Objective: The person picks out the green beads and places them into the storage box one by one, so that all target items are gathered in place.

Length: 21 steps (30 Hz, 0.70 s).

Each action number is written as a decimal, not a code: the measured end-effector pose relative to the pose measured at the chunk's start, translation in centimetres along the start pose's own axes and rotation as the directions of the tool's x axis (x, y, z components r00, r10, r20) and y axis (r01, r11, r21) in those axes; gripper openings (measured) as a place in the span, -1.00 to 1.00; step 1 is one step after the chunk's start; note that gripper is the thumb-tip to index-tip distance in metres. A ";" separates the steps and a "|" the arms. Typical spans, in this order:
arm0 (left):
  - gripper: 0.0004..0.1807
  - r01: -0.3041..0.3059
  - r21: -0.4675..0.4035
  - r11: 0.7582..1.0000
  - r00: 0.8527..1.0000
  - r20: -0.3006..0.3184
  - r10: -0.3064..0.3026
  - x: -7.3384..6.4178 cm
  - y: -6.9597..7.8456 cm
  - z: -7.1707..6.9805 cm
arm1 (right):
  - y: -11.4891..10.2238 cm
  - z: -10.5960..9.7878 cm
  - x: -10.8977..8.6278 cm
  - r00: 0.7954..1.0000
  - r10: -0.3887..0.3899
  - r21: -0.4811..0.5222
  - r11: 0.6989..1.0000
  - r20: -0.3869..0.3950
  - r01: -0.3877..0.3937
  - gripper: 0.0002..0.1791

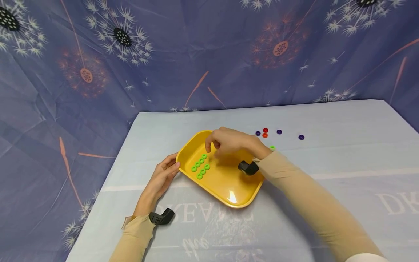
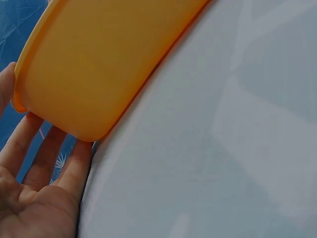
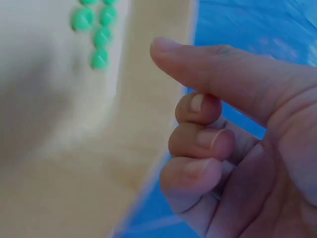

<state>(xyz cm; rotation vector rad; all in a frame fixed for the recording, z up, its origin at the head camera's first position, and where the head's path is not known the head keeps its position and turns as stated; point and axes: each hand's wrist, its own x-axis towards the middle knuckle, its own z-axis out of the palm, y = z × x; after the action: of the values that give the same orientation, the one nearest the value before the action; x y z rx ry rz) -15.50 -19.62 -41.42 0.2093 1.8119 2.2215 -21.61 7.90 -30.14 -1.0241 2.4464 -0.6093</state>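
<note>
Blue cloth (image 1: pixel 203 47) — dandelion-printed — hangs behind a pale, lettered tablecloth (image 1: pixel 343 149).

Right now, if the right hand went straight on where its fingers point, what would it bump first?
Probably the green rings in the yellow tray: in the head view, the right hand points down toward them. Its height is unclear, so it might touch bare tray first.
</note>
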 end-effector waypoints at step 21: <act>-0.57 0.004 0.007 1.000 1.000 -0.009 -0.004 -0.3 0.1 0.2 | 7.9 -0.4 -11.6 0.952 0.160 0.272 0.958 -0.260 -0.087 -0.84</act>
<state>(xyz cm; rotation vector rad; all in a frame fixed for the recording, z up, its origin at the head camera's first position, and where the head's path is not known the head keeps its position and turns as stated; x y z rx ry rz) -15.13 -19.52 -41.30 0.1979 1.8235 2.2170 -18.80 21.57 -31.68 -0.7129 2.5557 -1.0594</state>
